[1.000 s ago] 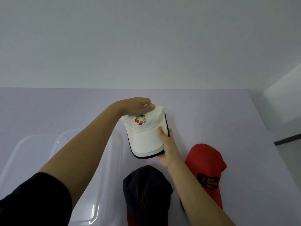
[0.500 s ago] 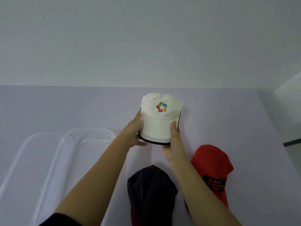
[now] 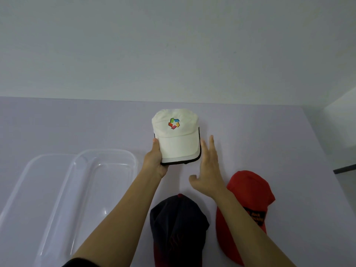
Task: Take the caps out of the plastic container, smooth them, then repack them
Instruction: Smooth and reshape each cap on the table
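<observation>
A white cap (image 3: 178, 139) with a multicoloured logo and a black-edged brim sits on the pale table, brim toward me. My left hand (image 3: 157, 160) grips the brim's left corner, thumb on top. My right hand (image 3: 207, 168) is just right of the brim with straight spread fingers, off the cap. A dark navy cap (image 3: 178, 228) lies near me in the middle. To its right lies a red cap (image 3: 248, 199) with a black patch, partly behind my right forearm. The clear plastic container (image 3: 107, 157) stands on the left with nothing in it.
A clear lid or second tray (image 3: 28, 170) lies left of the container, partly under it. The pale table (image 3: 279, 143) ends at a white wall behind and at an edge on the right, near a white cabinet (image 3: 342, 122).
My right hand has let go of the white cap's brim and opened beside it. My left hand moved from the crown to the brim's left corner. The cap settled on the table.
</observation>
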`<move>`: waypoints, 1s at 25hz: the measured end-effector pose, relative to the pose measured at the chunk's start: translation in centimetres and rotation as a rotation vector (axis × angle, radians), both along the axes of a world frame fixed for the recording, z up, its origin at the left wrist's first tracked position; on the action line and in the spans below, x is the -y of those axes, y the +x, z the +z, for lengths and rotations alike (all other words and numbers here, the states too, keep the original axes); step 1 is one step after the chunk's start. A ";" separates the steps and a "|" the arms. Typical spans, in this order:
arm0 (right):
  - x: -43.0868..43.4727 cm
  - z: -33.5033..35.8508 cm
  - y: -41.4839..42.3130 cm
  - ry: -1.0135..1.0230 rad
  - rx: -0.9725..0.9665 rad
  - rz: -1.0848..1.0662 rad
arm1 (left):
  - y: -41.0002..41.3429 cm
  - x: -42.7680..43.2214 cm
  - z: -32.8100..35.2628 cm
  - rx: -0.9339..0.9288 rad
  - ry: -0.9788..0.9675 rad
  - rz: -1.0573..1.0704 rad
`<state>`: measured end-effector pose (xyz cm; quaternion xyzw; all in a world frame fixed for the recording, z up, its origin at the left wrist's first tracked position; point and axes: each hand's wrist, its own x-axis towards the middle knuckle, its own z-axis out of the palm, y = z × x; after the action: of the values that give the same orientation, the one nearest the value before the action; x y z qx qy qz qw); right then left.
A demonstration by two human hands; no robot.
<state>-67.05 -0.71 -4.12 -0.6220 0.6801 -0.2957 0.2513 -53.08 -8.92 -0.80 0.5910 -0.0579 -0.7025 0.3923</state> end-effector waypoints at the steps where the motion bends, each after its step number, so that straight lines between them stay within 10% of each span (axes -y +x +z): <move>1: 0.1 -0.7 0.0 -0.085 -0.186 0.006 | -0.2 -0.2 0.1 -0.003 0.003 -0.008; 9: 0.5 -0.3 -0.1 -0.400 -0.197 -0.145 | -1.5 -1.9 1.8 0.046 -0.113 -0.126; 15: 0.7 0.0 -0.3 -0.407 -0.263 -0.191 | 0.9 -3.5 0.8 0.397 -0.838 -0.711; 18: 1.1 0.5 -0.4 -0.400 -0.278 -0.176 | 2.0 -3.1 -0.4 0.873 -1.067 -1.043; 25: 0.8 2.5 1.4 -0.370 -0.270 -0.078 | 1.9 -2.9 -0.7 1.574 -1.451 -0.696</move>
<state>-65.64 -1.51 -1.61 -0.6647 0.6652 -0.3390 0.0279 -51.17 -6.04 -1.52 0.4533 -0.8462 -0.0052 0.2802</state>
